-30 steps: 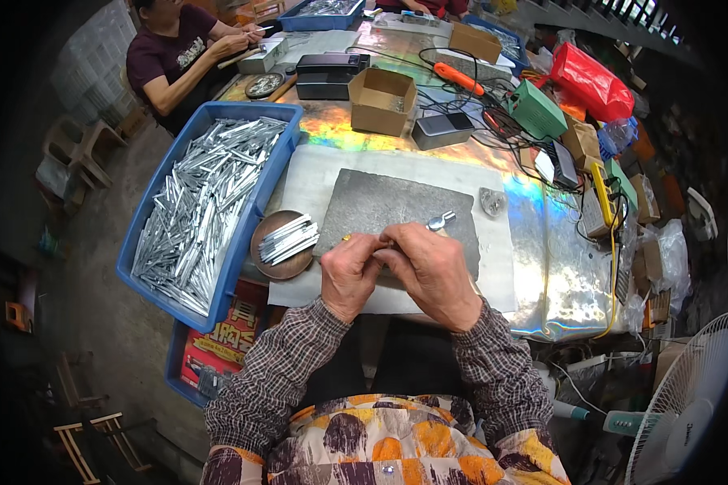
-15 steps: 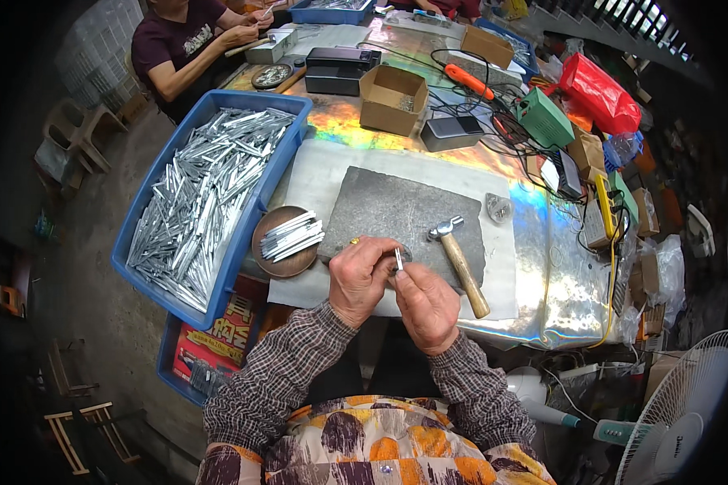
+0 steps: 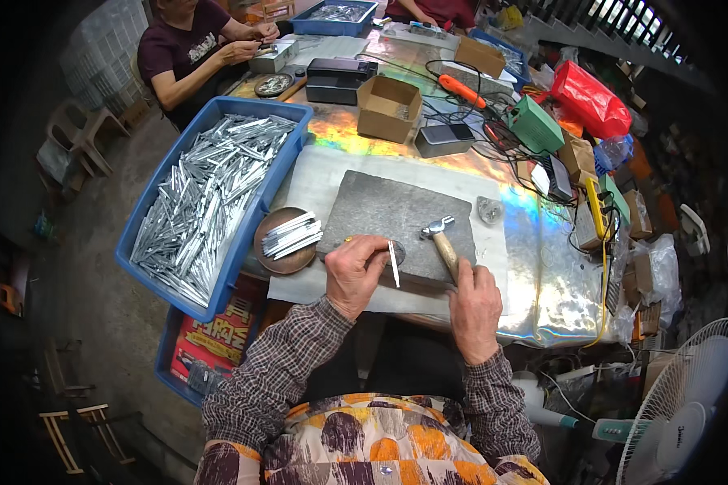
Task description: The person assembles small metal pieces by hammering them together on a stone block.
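Note:
My left hand (image 3: 354,276) pinches a thin silvery metal strip (image 3: 394,267) at the near edge of a grey stone slab (image 3: 380,206). Beside the strip, a small round dark piece (image 3: 399,252) rests on the slab, partly covered. My right hand (image 3: 475,309) closes round the wooden handle of a hammer (image 3: 445,252), whose metal head still lies over the slab. Left of my left hand stands a round brown bowl (image 3: 264,260) with a bundle of similar strips (image 3: 293,234) laid across it.
A large blue tub (image 3: 124,255) heaped with metal strips stands at the left. Beyond the slab are a cardboard box (image 3: 376,125) and black devices (image 3: 340,85). Cables and a red bag (image 3: 590,99) crowd the right, above a fan (image 3: 679,404). A co-worker (image 3: 190,56) sits far left.
My right hand has left the strip, moved right and taken hold of the hammer's handle. The strip now stays in my left hand alone.

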`<state>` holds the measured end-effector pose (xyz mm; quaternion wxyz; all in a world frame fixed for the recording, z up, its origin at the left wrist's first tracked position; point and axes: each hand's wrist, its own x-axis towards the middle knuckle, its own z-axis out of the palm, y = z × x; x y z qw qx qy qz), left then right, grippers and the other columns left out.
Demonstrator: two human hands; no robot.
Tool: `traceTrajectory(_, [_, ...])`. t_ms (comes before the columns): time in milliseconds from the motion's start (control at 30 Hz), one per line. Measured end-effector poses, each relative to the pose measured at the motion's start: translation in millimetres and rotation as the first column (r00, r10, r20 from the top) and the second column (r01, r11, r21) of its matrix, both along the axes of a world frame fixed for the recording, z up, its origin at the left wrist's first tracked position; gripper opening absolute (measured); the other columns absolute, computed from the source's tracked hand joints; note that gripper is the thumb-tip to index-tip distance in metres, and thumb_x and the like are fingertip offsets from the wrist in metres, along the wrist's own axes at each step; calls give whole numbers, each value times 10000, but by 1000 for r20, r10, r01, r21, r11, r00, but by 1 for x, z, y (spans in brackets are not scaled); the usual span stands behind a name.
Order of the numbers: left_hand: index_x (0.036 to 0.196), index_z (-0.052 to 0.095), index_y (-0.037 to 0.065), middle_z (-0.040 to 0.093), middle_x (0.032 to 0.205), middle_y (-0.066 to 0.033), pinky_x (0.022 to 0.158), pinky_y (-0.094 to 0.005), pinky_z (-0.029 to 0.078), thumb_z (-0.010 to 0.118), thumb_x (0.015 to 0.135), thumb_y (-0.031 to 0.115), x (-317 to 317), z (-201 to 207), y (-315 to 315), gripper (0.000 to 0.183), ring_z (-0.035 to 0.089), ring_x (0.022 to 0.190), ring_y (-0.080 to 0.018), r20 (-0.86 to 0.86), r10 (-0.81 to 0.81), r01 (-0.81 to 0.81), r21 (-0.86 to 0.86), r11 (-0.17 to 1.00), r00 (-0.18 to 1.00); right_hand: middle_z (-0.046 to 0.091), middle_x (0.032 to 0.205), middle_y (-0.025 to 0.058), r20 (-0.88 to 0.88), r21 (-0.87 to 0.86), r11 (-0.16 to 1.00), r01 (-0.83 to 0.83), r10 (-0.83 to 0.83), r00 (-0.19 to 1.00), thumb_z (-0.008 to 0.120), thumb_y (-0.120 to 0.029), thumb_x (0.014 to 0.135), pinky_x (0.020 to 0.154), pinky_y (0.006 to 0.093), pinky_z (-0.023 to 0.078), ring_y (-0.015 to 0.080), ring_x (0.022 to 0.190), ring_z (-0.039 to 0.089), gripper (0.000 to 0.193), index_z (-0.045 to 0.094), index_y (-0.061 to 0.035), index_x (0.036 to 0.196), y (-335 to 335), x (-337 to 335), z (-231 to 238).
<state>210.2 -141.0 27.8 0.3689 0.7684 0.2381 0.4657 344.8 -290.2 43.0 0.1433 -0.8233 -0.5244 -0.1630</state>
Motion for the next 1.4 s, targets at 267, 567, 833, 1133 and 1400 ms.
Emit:
traceTrajectory(267, [838,647,33,653,785,-108,623,-333,488,684,722,-12,3,1,1,129,628,707,-261,-1,5,-5,16,1000,1000,532,783,162,-225,307,949,-71,145,964,596,42,748,581,381,457,311,662,558,302,554,24,1046,-12,-11,26])
traceTrajectory(567, [836,643,28,646,762,-115,628,-337,487,688,717,-6,3,1,-1,132,625,699,-274,-16,37,-38,-33,999,999,603,740,141,-322,418,874,-248,397,859,679,63,673,553,356,480,291,624,611,331,599,-17,984,-16,-24,58])
traceTrajectory(833, [839,645,25,648,778,-118,634,-341,484,684,721,-10,3,5,-2,129,621,696,-279,-33,27,-28,-39,999,999,606,757,147,-389,246,939,-241,323,863,675,9,714,574,347,490,309,635,607,311,599,-35,1012,-16,-20,49])
traceTrajectory(1133, [836,654,0,656,771,-114,620,-298,488,658,735,-44,3,0,0,110,634,689,-223,15,13,-12,-9,1000,1000,640,841,184,-218,496,837,-233,380,899,631,-9,750,613,331,515,305,696,649,306,580,39,1048,-36,-28,79])
traceTrajectory(1400, [816,644,18,638,747,-125,642,-337,485,696,699,-20,2,0,0,133,626,695,-280,30,17,-17,2,1000,999,604,757,153,-316,338,914,-226,336,887,680,35,705,562,344,484,292,641,613,332,586,-12,1020,-23,-25,65])
